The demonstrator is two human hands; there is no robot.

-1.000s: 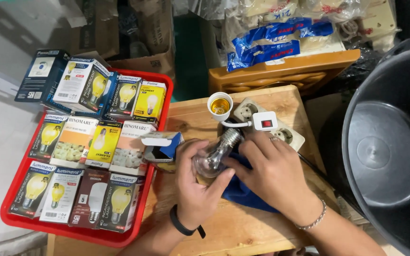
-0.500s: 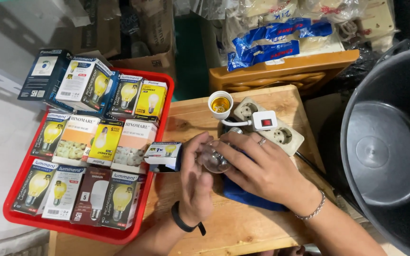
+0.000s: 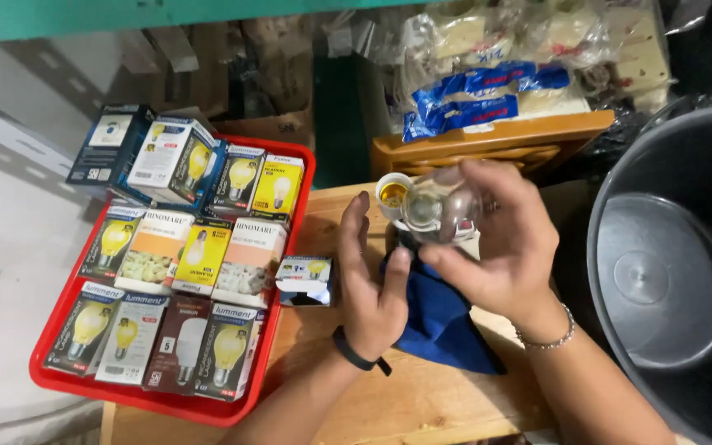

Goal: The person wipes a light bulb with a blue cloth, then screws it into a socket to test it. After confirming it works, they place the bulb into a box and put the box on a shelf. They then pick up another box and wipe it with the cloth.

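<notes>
1. Wooden tabletop [image 3: 422, 404] fills the lower middle of the view, with grey floor to its left and a cluttered backdrop of cardboard and plastic-wrapped goods beyond it.
2. The right hand [image 3: 500, 247] is raised above the tabletop, fingers curled around a clear glass bulb [image 3: 434, 206]; the bulb is blurred, so its base cannot be made out.
3. The left hand [image 3: 372, 284] holds nothing: fingers loosely spread, palm turned toward the bulb, just beside it without touching. A black band sits on its wrist.
4. Under both hands lies a blue cloth [image 3: 442, 325], spread on the tabletop.
5. A white lamp socket [image 3: 391, 192] with a brass inside stands just behind the bulb.
6. A small bulb box [image 3: 306, 278] lies on its side near the left hand, between it and a red tray [image 3: 175, 404].
7. The tray holds 3 rows of boxed bulbs, packed edge to edge.
8. A large dark bucket [image 3: 669, 272] stands at the right, well apart from the tray.
</notes>
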